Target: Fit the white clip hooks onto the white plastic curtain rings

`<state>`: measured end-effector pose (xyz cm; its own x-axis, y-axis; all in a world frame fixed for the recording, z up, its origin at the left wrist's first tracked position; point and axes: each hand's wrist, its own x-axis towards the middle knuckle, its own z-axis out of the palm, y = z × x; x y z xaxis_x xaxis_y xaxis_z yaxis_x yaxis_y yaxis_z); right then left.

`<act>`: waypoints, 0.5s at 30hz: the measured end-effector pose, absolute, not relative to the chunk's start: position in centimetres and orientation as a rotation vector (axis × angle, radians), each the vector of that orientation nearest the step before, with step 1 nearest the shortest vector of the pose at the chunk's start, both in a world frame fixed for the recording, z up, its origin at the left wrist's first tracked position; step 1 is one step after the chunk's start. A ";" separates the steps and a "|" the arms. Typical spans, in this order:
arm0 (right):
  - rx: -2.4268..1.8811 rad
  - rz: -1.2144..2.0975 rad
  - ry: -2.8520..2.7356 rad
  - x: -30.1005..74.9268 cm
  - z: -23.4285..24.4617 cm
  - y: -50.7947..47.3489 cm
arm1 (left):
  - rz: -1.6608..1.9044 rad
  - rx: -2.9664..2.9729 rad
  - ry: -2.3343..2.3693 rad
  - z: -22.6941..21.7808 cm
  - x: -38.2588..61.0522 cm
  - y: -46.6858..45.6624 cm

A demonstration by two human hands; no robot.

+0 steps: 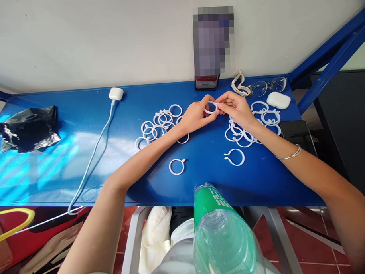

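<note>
Both of my hands meet over the middle of the blue table (80,132) and pinch one white plastic ring (210,108) between them. My left hand (196,116) grips its left side with thumb and fingers closed. My right hand (235,107) pinches its right side. A pile of several white rings (159,124) lies just left of my left hand. Another pile of white rings (254,124) lies under and right of my right wrist. Two single rings lie nearer me, one ring (177,166) on the left and one ring (234,156) on the right.
A phone (207,82) leans on the wall behind the hands. Glasses (266,86), a white earbud case (278,100) and a dark phone (297,135) sit at the right. A white charger (116,93) with cable and crumpled black plastic (28,128) lie left. A green-labelled bottle (218,227) stands close below.
</note>
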<state>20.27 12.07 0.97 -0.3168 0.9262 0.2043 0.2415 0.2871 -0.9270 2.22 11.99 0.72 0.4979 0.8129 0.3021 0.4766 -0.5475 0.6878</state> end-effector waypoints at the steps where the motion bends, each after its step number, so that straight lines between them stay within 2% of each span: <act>1: -1.091 1.000 -1.796 20.3 1.0 12.0 | 0.831 2.239 1.087 0.8 2.2 11.9; 8: -1.437 0.212 -2.255 20.5 1.6 11.1 | 0.873 2.354 1.388 0.1 2.2 11.9; 15: -1.605 -0.056 -2.423 20.8 1.8 10.8 | 0.788 2.412 1.620 -0.5 2.0 12.3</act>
<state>20.77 10.76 1.85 -0.3715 0.9033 0.2147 0.9123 0.3981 -0.0964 2.04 12.28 -0.52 0.2868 0.8928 0.3475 0.8242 -0.4148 0.3855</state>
